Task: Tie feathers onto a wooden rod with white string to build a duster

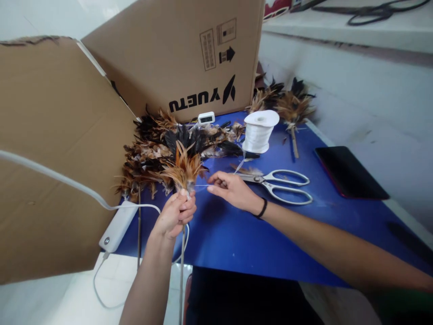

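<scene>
My left hand (177, 213) is closed around the neck of a feather duster (186, 164), whose brown and black feathers point up and away. Its thin stick (181, 271) runs down below my fist past the table edge. To the right, my right hand (232, 189) pinches a thin white string (202, 185) that stretches taut to the base of the feathers. A white spool (259, 135) stands behind my right hand, with a strand hanging from it. Just beyond my right wrist lie scissors (280, 185) with white handles, their blades partly hidden.
Feather bunches (145, 155) pile against a cardboard box (176, 54). Another duster (294, 113) lies at the back right. A phone (350, 171) rests on the blue table (253, 243). A small digital display (206, 118), a white power bank (118, 225) and a cable (67, 180) are also around.
</scene>
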Available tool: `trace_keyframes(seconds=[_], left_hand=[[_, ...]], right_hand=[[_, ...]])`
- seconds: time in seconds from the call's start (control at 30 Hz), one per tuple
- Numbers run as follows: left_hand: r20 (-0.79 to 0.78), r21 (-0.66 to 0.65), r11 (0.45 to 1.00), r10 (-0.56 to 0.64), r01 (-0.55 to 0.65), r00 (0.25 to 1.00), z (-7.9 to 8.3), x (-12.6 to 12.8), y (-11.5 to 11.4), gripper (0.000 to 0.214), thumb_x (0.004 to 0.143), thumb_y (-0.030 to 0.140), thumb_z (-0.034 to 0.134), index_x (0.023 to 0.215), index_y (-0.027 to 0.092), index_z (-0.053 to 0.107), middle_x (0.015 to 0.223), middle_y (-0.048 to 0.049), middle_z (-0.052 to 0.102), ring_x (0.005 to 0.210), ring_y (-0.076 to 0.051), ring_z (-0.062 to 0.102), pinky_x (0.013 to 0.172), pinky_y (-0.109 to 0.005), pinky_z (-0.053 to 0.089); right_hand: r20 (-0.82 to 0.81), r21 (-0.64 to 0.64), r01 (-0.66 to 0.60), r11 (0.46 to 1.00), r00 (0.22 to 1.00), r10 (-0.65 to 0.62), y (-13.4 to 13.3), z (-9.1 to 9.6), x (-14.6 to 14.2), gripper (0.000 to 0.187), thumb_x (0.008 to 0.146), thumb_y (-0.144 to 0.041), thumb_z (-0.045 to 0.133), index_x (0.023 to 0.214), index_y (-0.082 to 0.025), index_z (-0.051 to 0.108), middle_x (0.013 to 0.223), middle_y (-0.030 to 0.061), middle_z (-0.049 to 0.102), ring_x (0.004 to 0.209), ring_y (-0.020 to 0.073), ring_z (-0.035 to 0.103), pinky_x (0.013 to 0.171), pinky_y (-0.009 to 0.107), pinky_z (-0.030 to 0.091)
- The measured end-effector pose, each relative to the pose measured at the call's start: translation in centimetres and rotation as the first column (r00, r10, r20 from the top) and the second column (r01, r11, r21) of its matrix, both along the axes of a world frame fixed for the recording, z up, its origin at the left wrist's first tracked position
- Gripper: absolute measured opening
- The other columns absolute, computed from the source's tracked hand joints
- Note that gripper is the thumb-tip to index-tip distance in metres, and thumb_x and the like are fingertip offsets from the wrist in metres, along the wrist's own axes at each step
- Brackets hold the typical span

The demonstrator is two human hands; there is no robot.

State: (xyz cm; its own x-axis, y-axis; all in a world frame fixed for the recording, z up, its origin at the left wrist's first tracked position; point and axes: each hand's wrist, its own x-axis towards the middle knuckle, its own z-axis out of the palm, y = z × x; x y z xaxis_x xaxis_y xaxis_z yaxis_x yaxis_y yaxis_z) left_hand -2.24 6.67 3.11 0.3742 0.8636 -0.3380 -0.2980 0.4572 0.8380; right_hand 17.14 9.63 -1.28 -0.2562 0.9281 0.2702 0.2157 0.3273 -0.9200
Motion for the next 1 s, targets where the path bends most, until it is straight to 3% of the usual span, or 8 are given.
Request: trace_keyframes(seconds=[0.1, 0.2, 0.33, 0.57, 0.83, 1.0], left_hand=[[0.011, -0.016, 1.0, 0.013, -0.013, 1.0, -0.4, 0.1, 0.4, 0.025, 0.079, 0.034, 0.061, 0.085, 0.011, 0.053, 0.054, 0.0095, 0.026, 0.038, 0.0, 0.015, 0.032, -0.012, 0.011], [0.017, -0.034, 0.999, 0.031, -0.03, 0.999, -0.9, 0.3, 0.9, 0.025, 0.078, 0.033, 0.062, 0.084, 0.011, 0.052, 0.054, 0.0096, 0.027, 0.037, 0.0, 0.015, 0.031, -0.012, 0.011], [0.022, -0.071, 0.997, 0.033, -0.032, 0.999, -1.5, 0.6, 1.4, 0.026, 0.077, 0.033, 0.064, 0.084, 0.011, 0.052, 0.054, 0.0099, 0.027, 0.037, 0.001, 0.015, 0.031, -0.012, 0.011], [0.001, -0.087, 0.994, 0.073, -0.073, 0.997, -1.5, 0.2, 1.6, 0.021, 0.077, 0.028, 0.063, 0.084, 0.012, 0.05, 0.053, 0.0102, 0.028, 0.035, 0.001, 0.015, 0.031, -0.012, 0.012], [-0.038, -0.062, 0.988, 0.137, -0.139, 0.99, -1.5, 0.0, 2.3, 0.015, 0.076, 0.02, 0.06, 0.083, 0.012, 0.05, 0.053, 0.0101, 0.03, 0.034, 0.001, 0.018, 0.031, -0.011, 0.012], [-0.08, -0.044, 0.993, 0.102, -0.105, 0.992, -2.2, 0.6, 2.8, 0.021, 0.073, 0.025, 0.064, 0.082, 0.012, 0.049, 0.053, 0.0102, 0.031, 0.035, 0.001, 0.019, 0.031, -0.011, 0.012]], right_hand=[[0.109, 0.113, 0.004, 0.994, 0.994, -0.017, -0.7, 0.5, 0.4, 0.015, 0.084, -0.029, 0.054, 0.087, -0.017, 0.062, 0.069, -0.0004, 0.06, 0.061, 0.01, 0.052, 0.06, 0.023, 0.041], [0.197, 0.25, -0.022, 0.968, 0.98, -0.028, -1.7, 0.8, 0.4, 0.02, 0.09, -0.023, 0.047, 0.088, -0.017, 0.066, 0.083, 0.0033, 0.066, 0.074, 0.012, 0.059, 0.07, 0.024, 0.043], [0.331, 0.323, -0.043, 0.945, 0.941, -0.07, -2.7, 0.2, 0.4, 0.023, 0.091, -0.021, 0.043, 0.096, -0.017, 0.066, 0.086, 0.005, 0.068, 0.076, 0.0133, 0.062, 0.069, 0.024, 0.044], [0.507, 0.358, -0.087, 0.93, 0.854, -0.115, -3.5, -1.0, 2.0, 0.026, 0.094, -0.022, 0.039, 0.096, -0.017, 0.064, 0.081, 0.0052, 0.067, 0.075, 0.0138, 0.061, 0.068, 0.025, 0.044], [0.582, 0.403, -0.174, 0.898, 0.806, -0.105, -6.3, -0.2, 3.9, 0.029, 0.094, -0.02, 0.036, 0.094, -0.014, 0.064, 0.073, 0.0053, 0.063, 0.071, 0.0148, 0.058, 0.07, 0.029, 0.044], [0.611, 0.332, -0.151, 0.931, 0.787, -0.09, -8.6, 0.7, 4.1, 0.028, 0.093, -0.019, 0.036, 0.093, -0.015, 0.064, 0.069, 0.0038, 0.061, 0.063, 0.0132, 0.055, 0.063, 0.026, 0.042]])
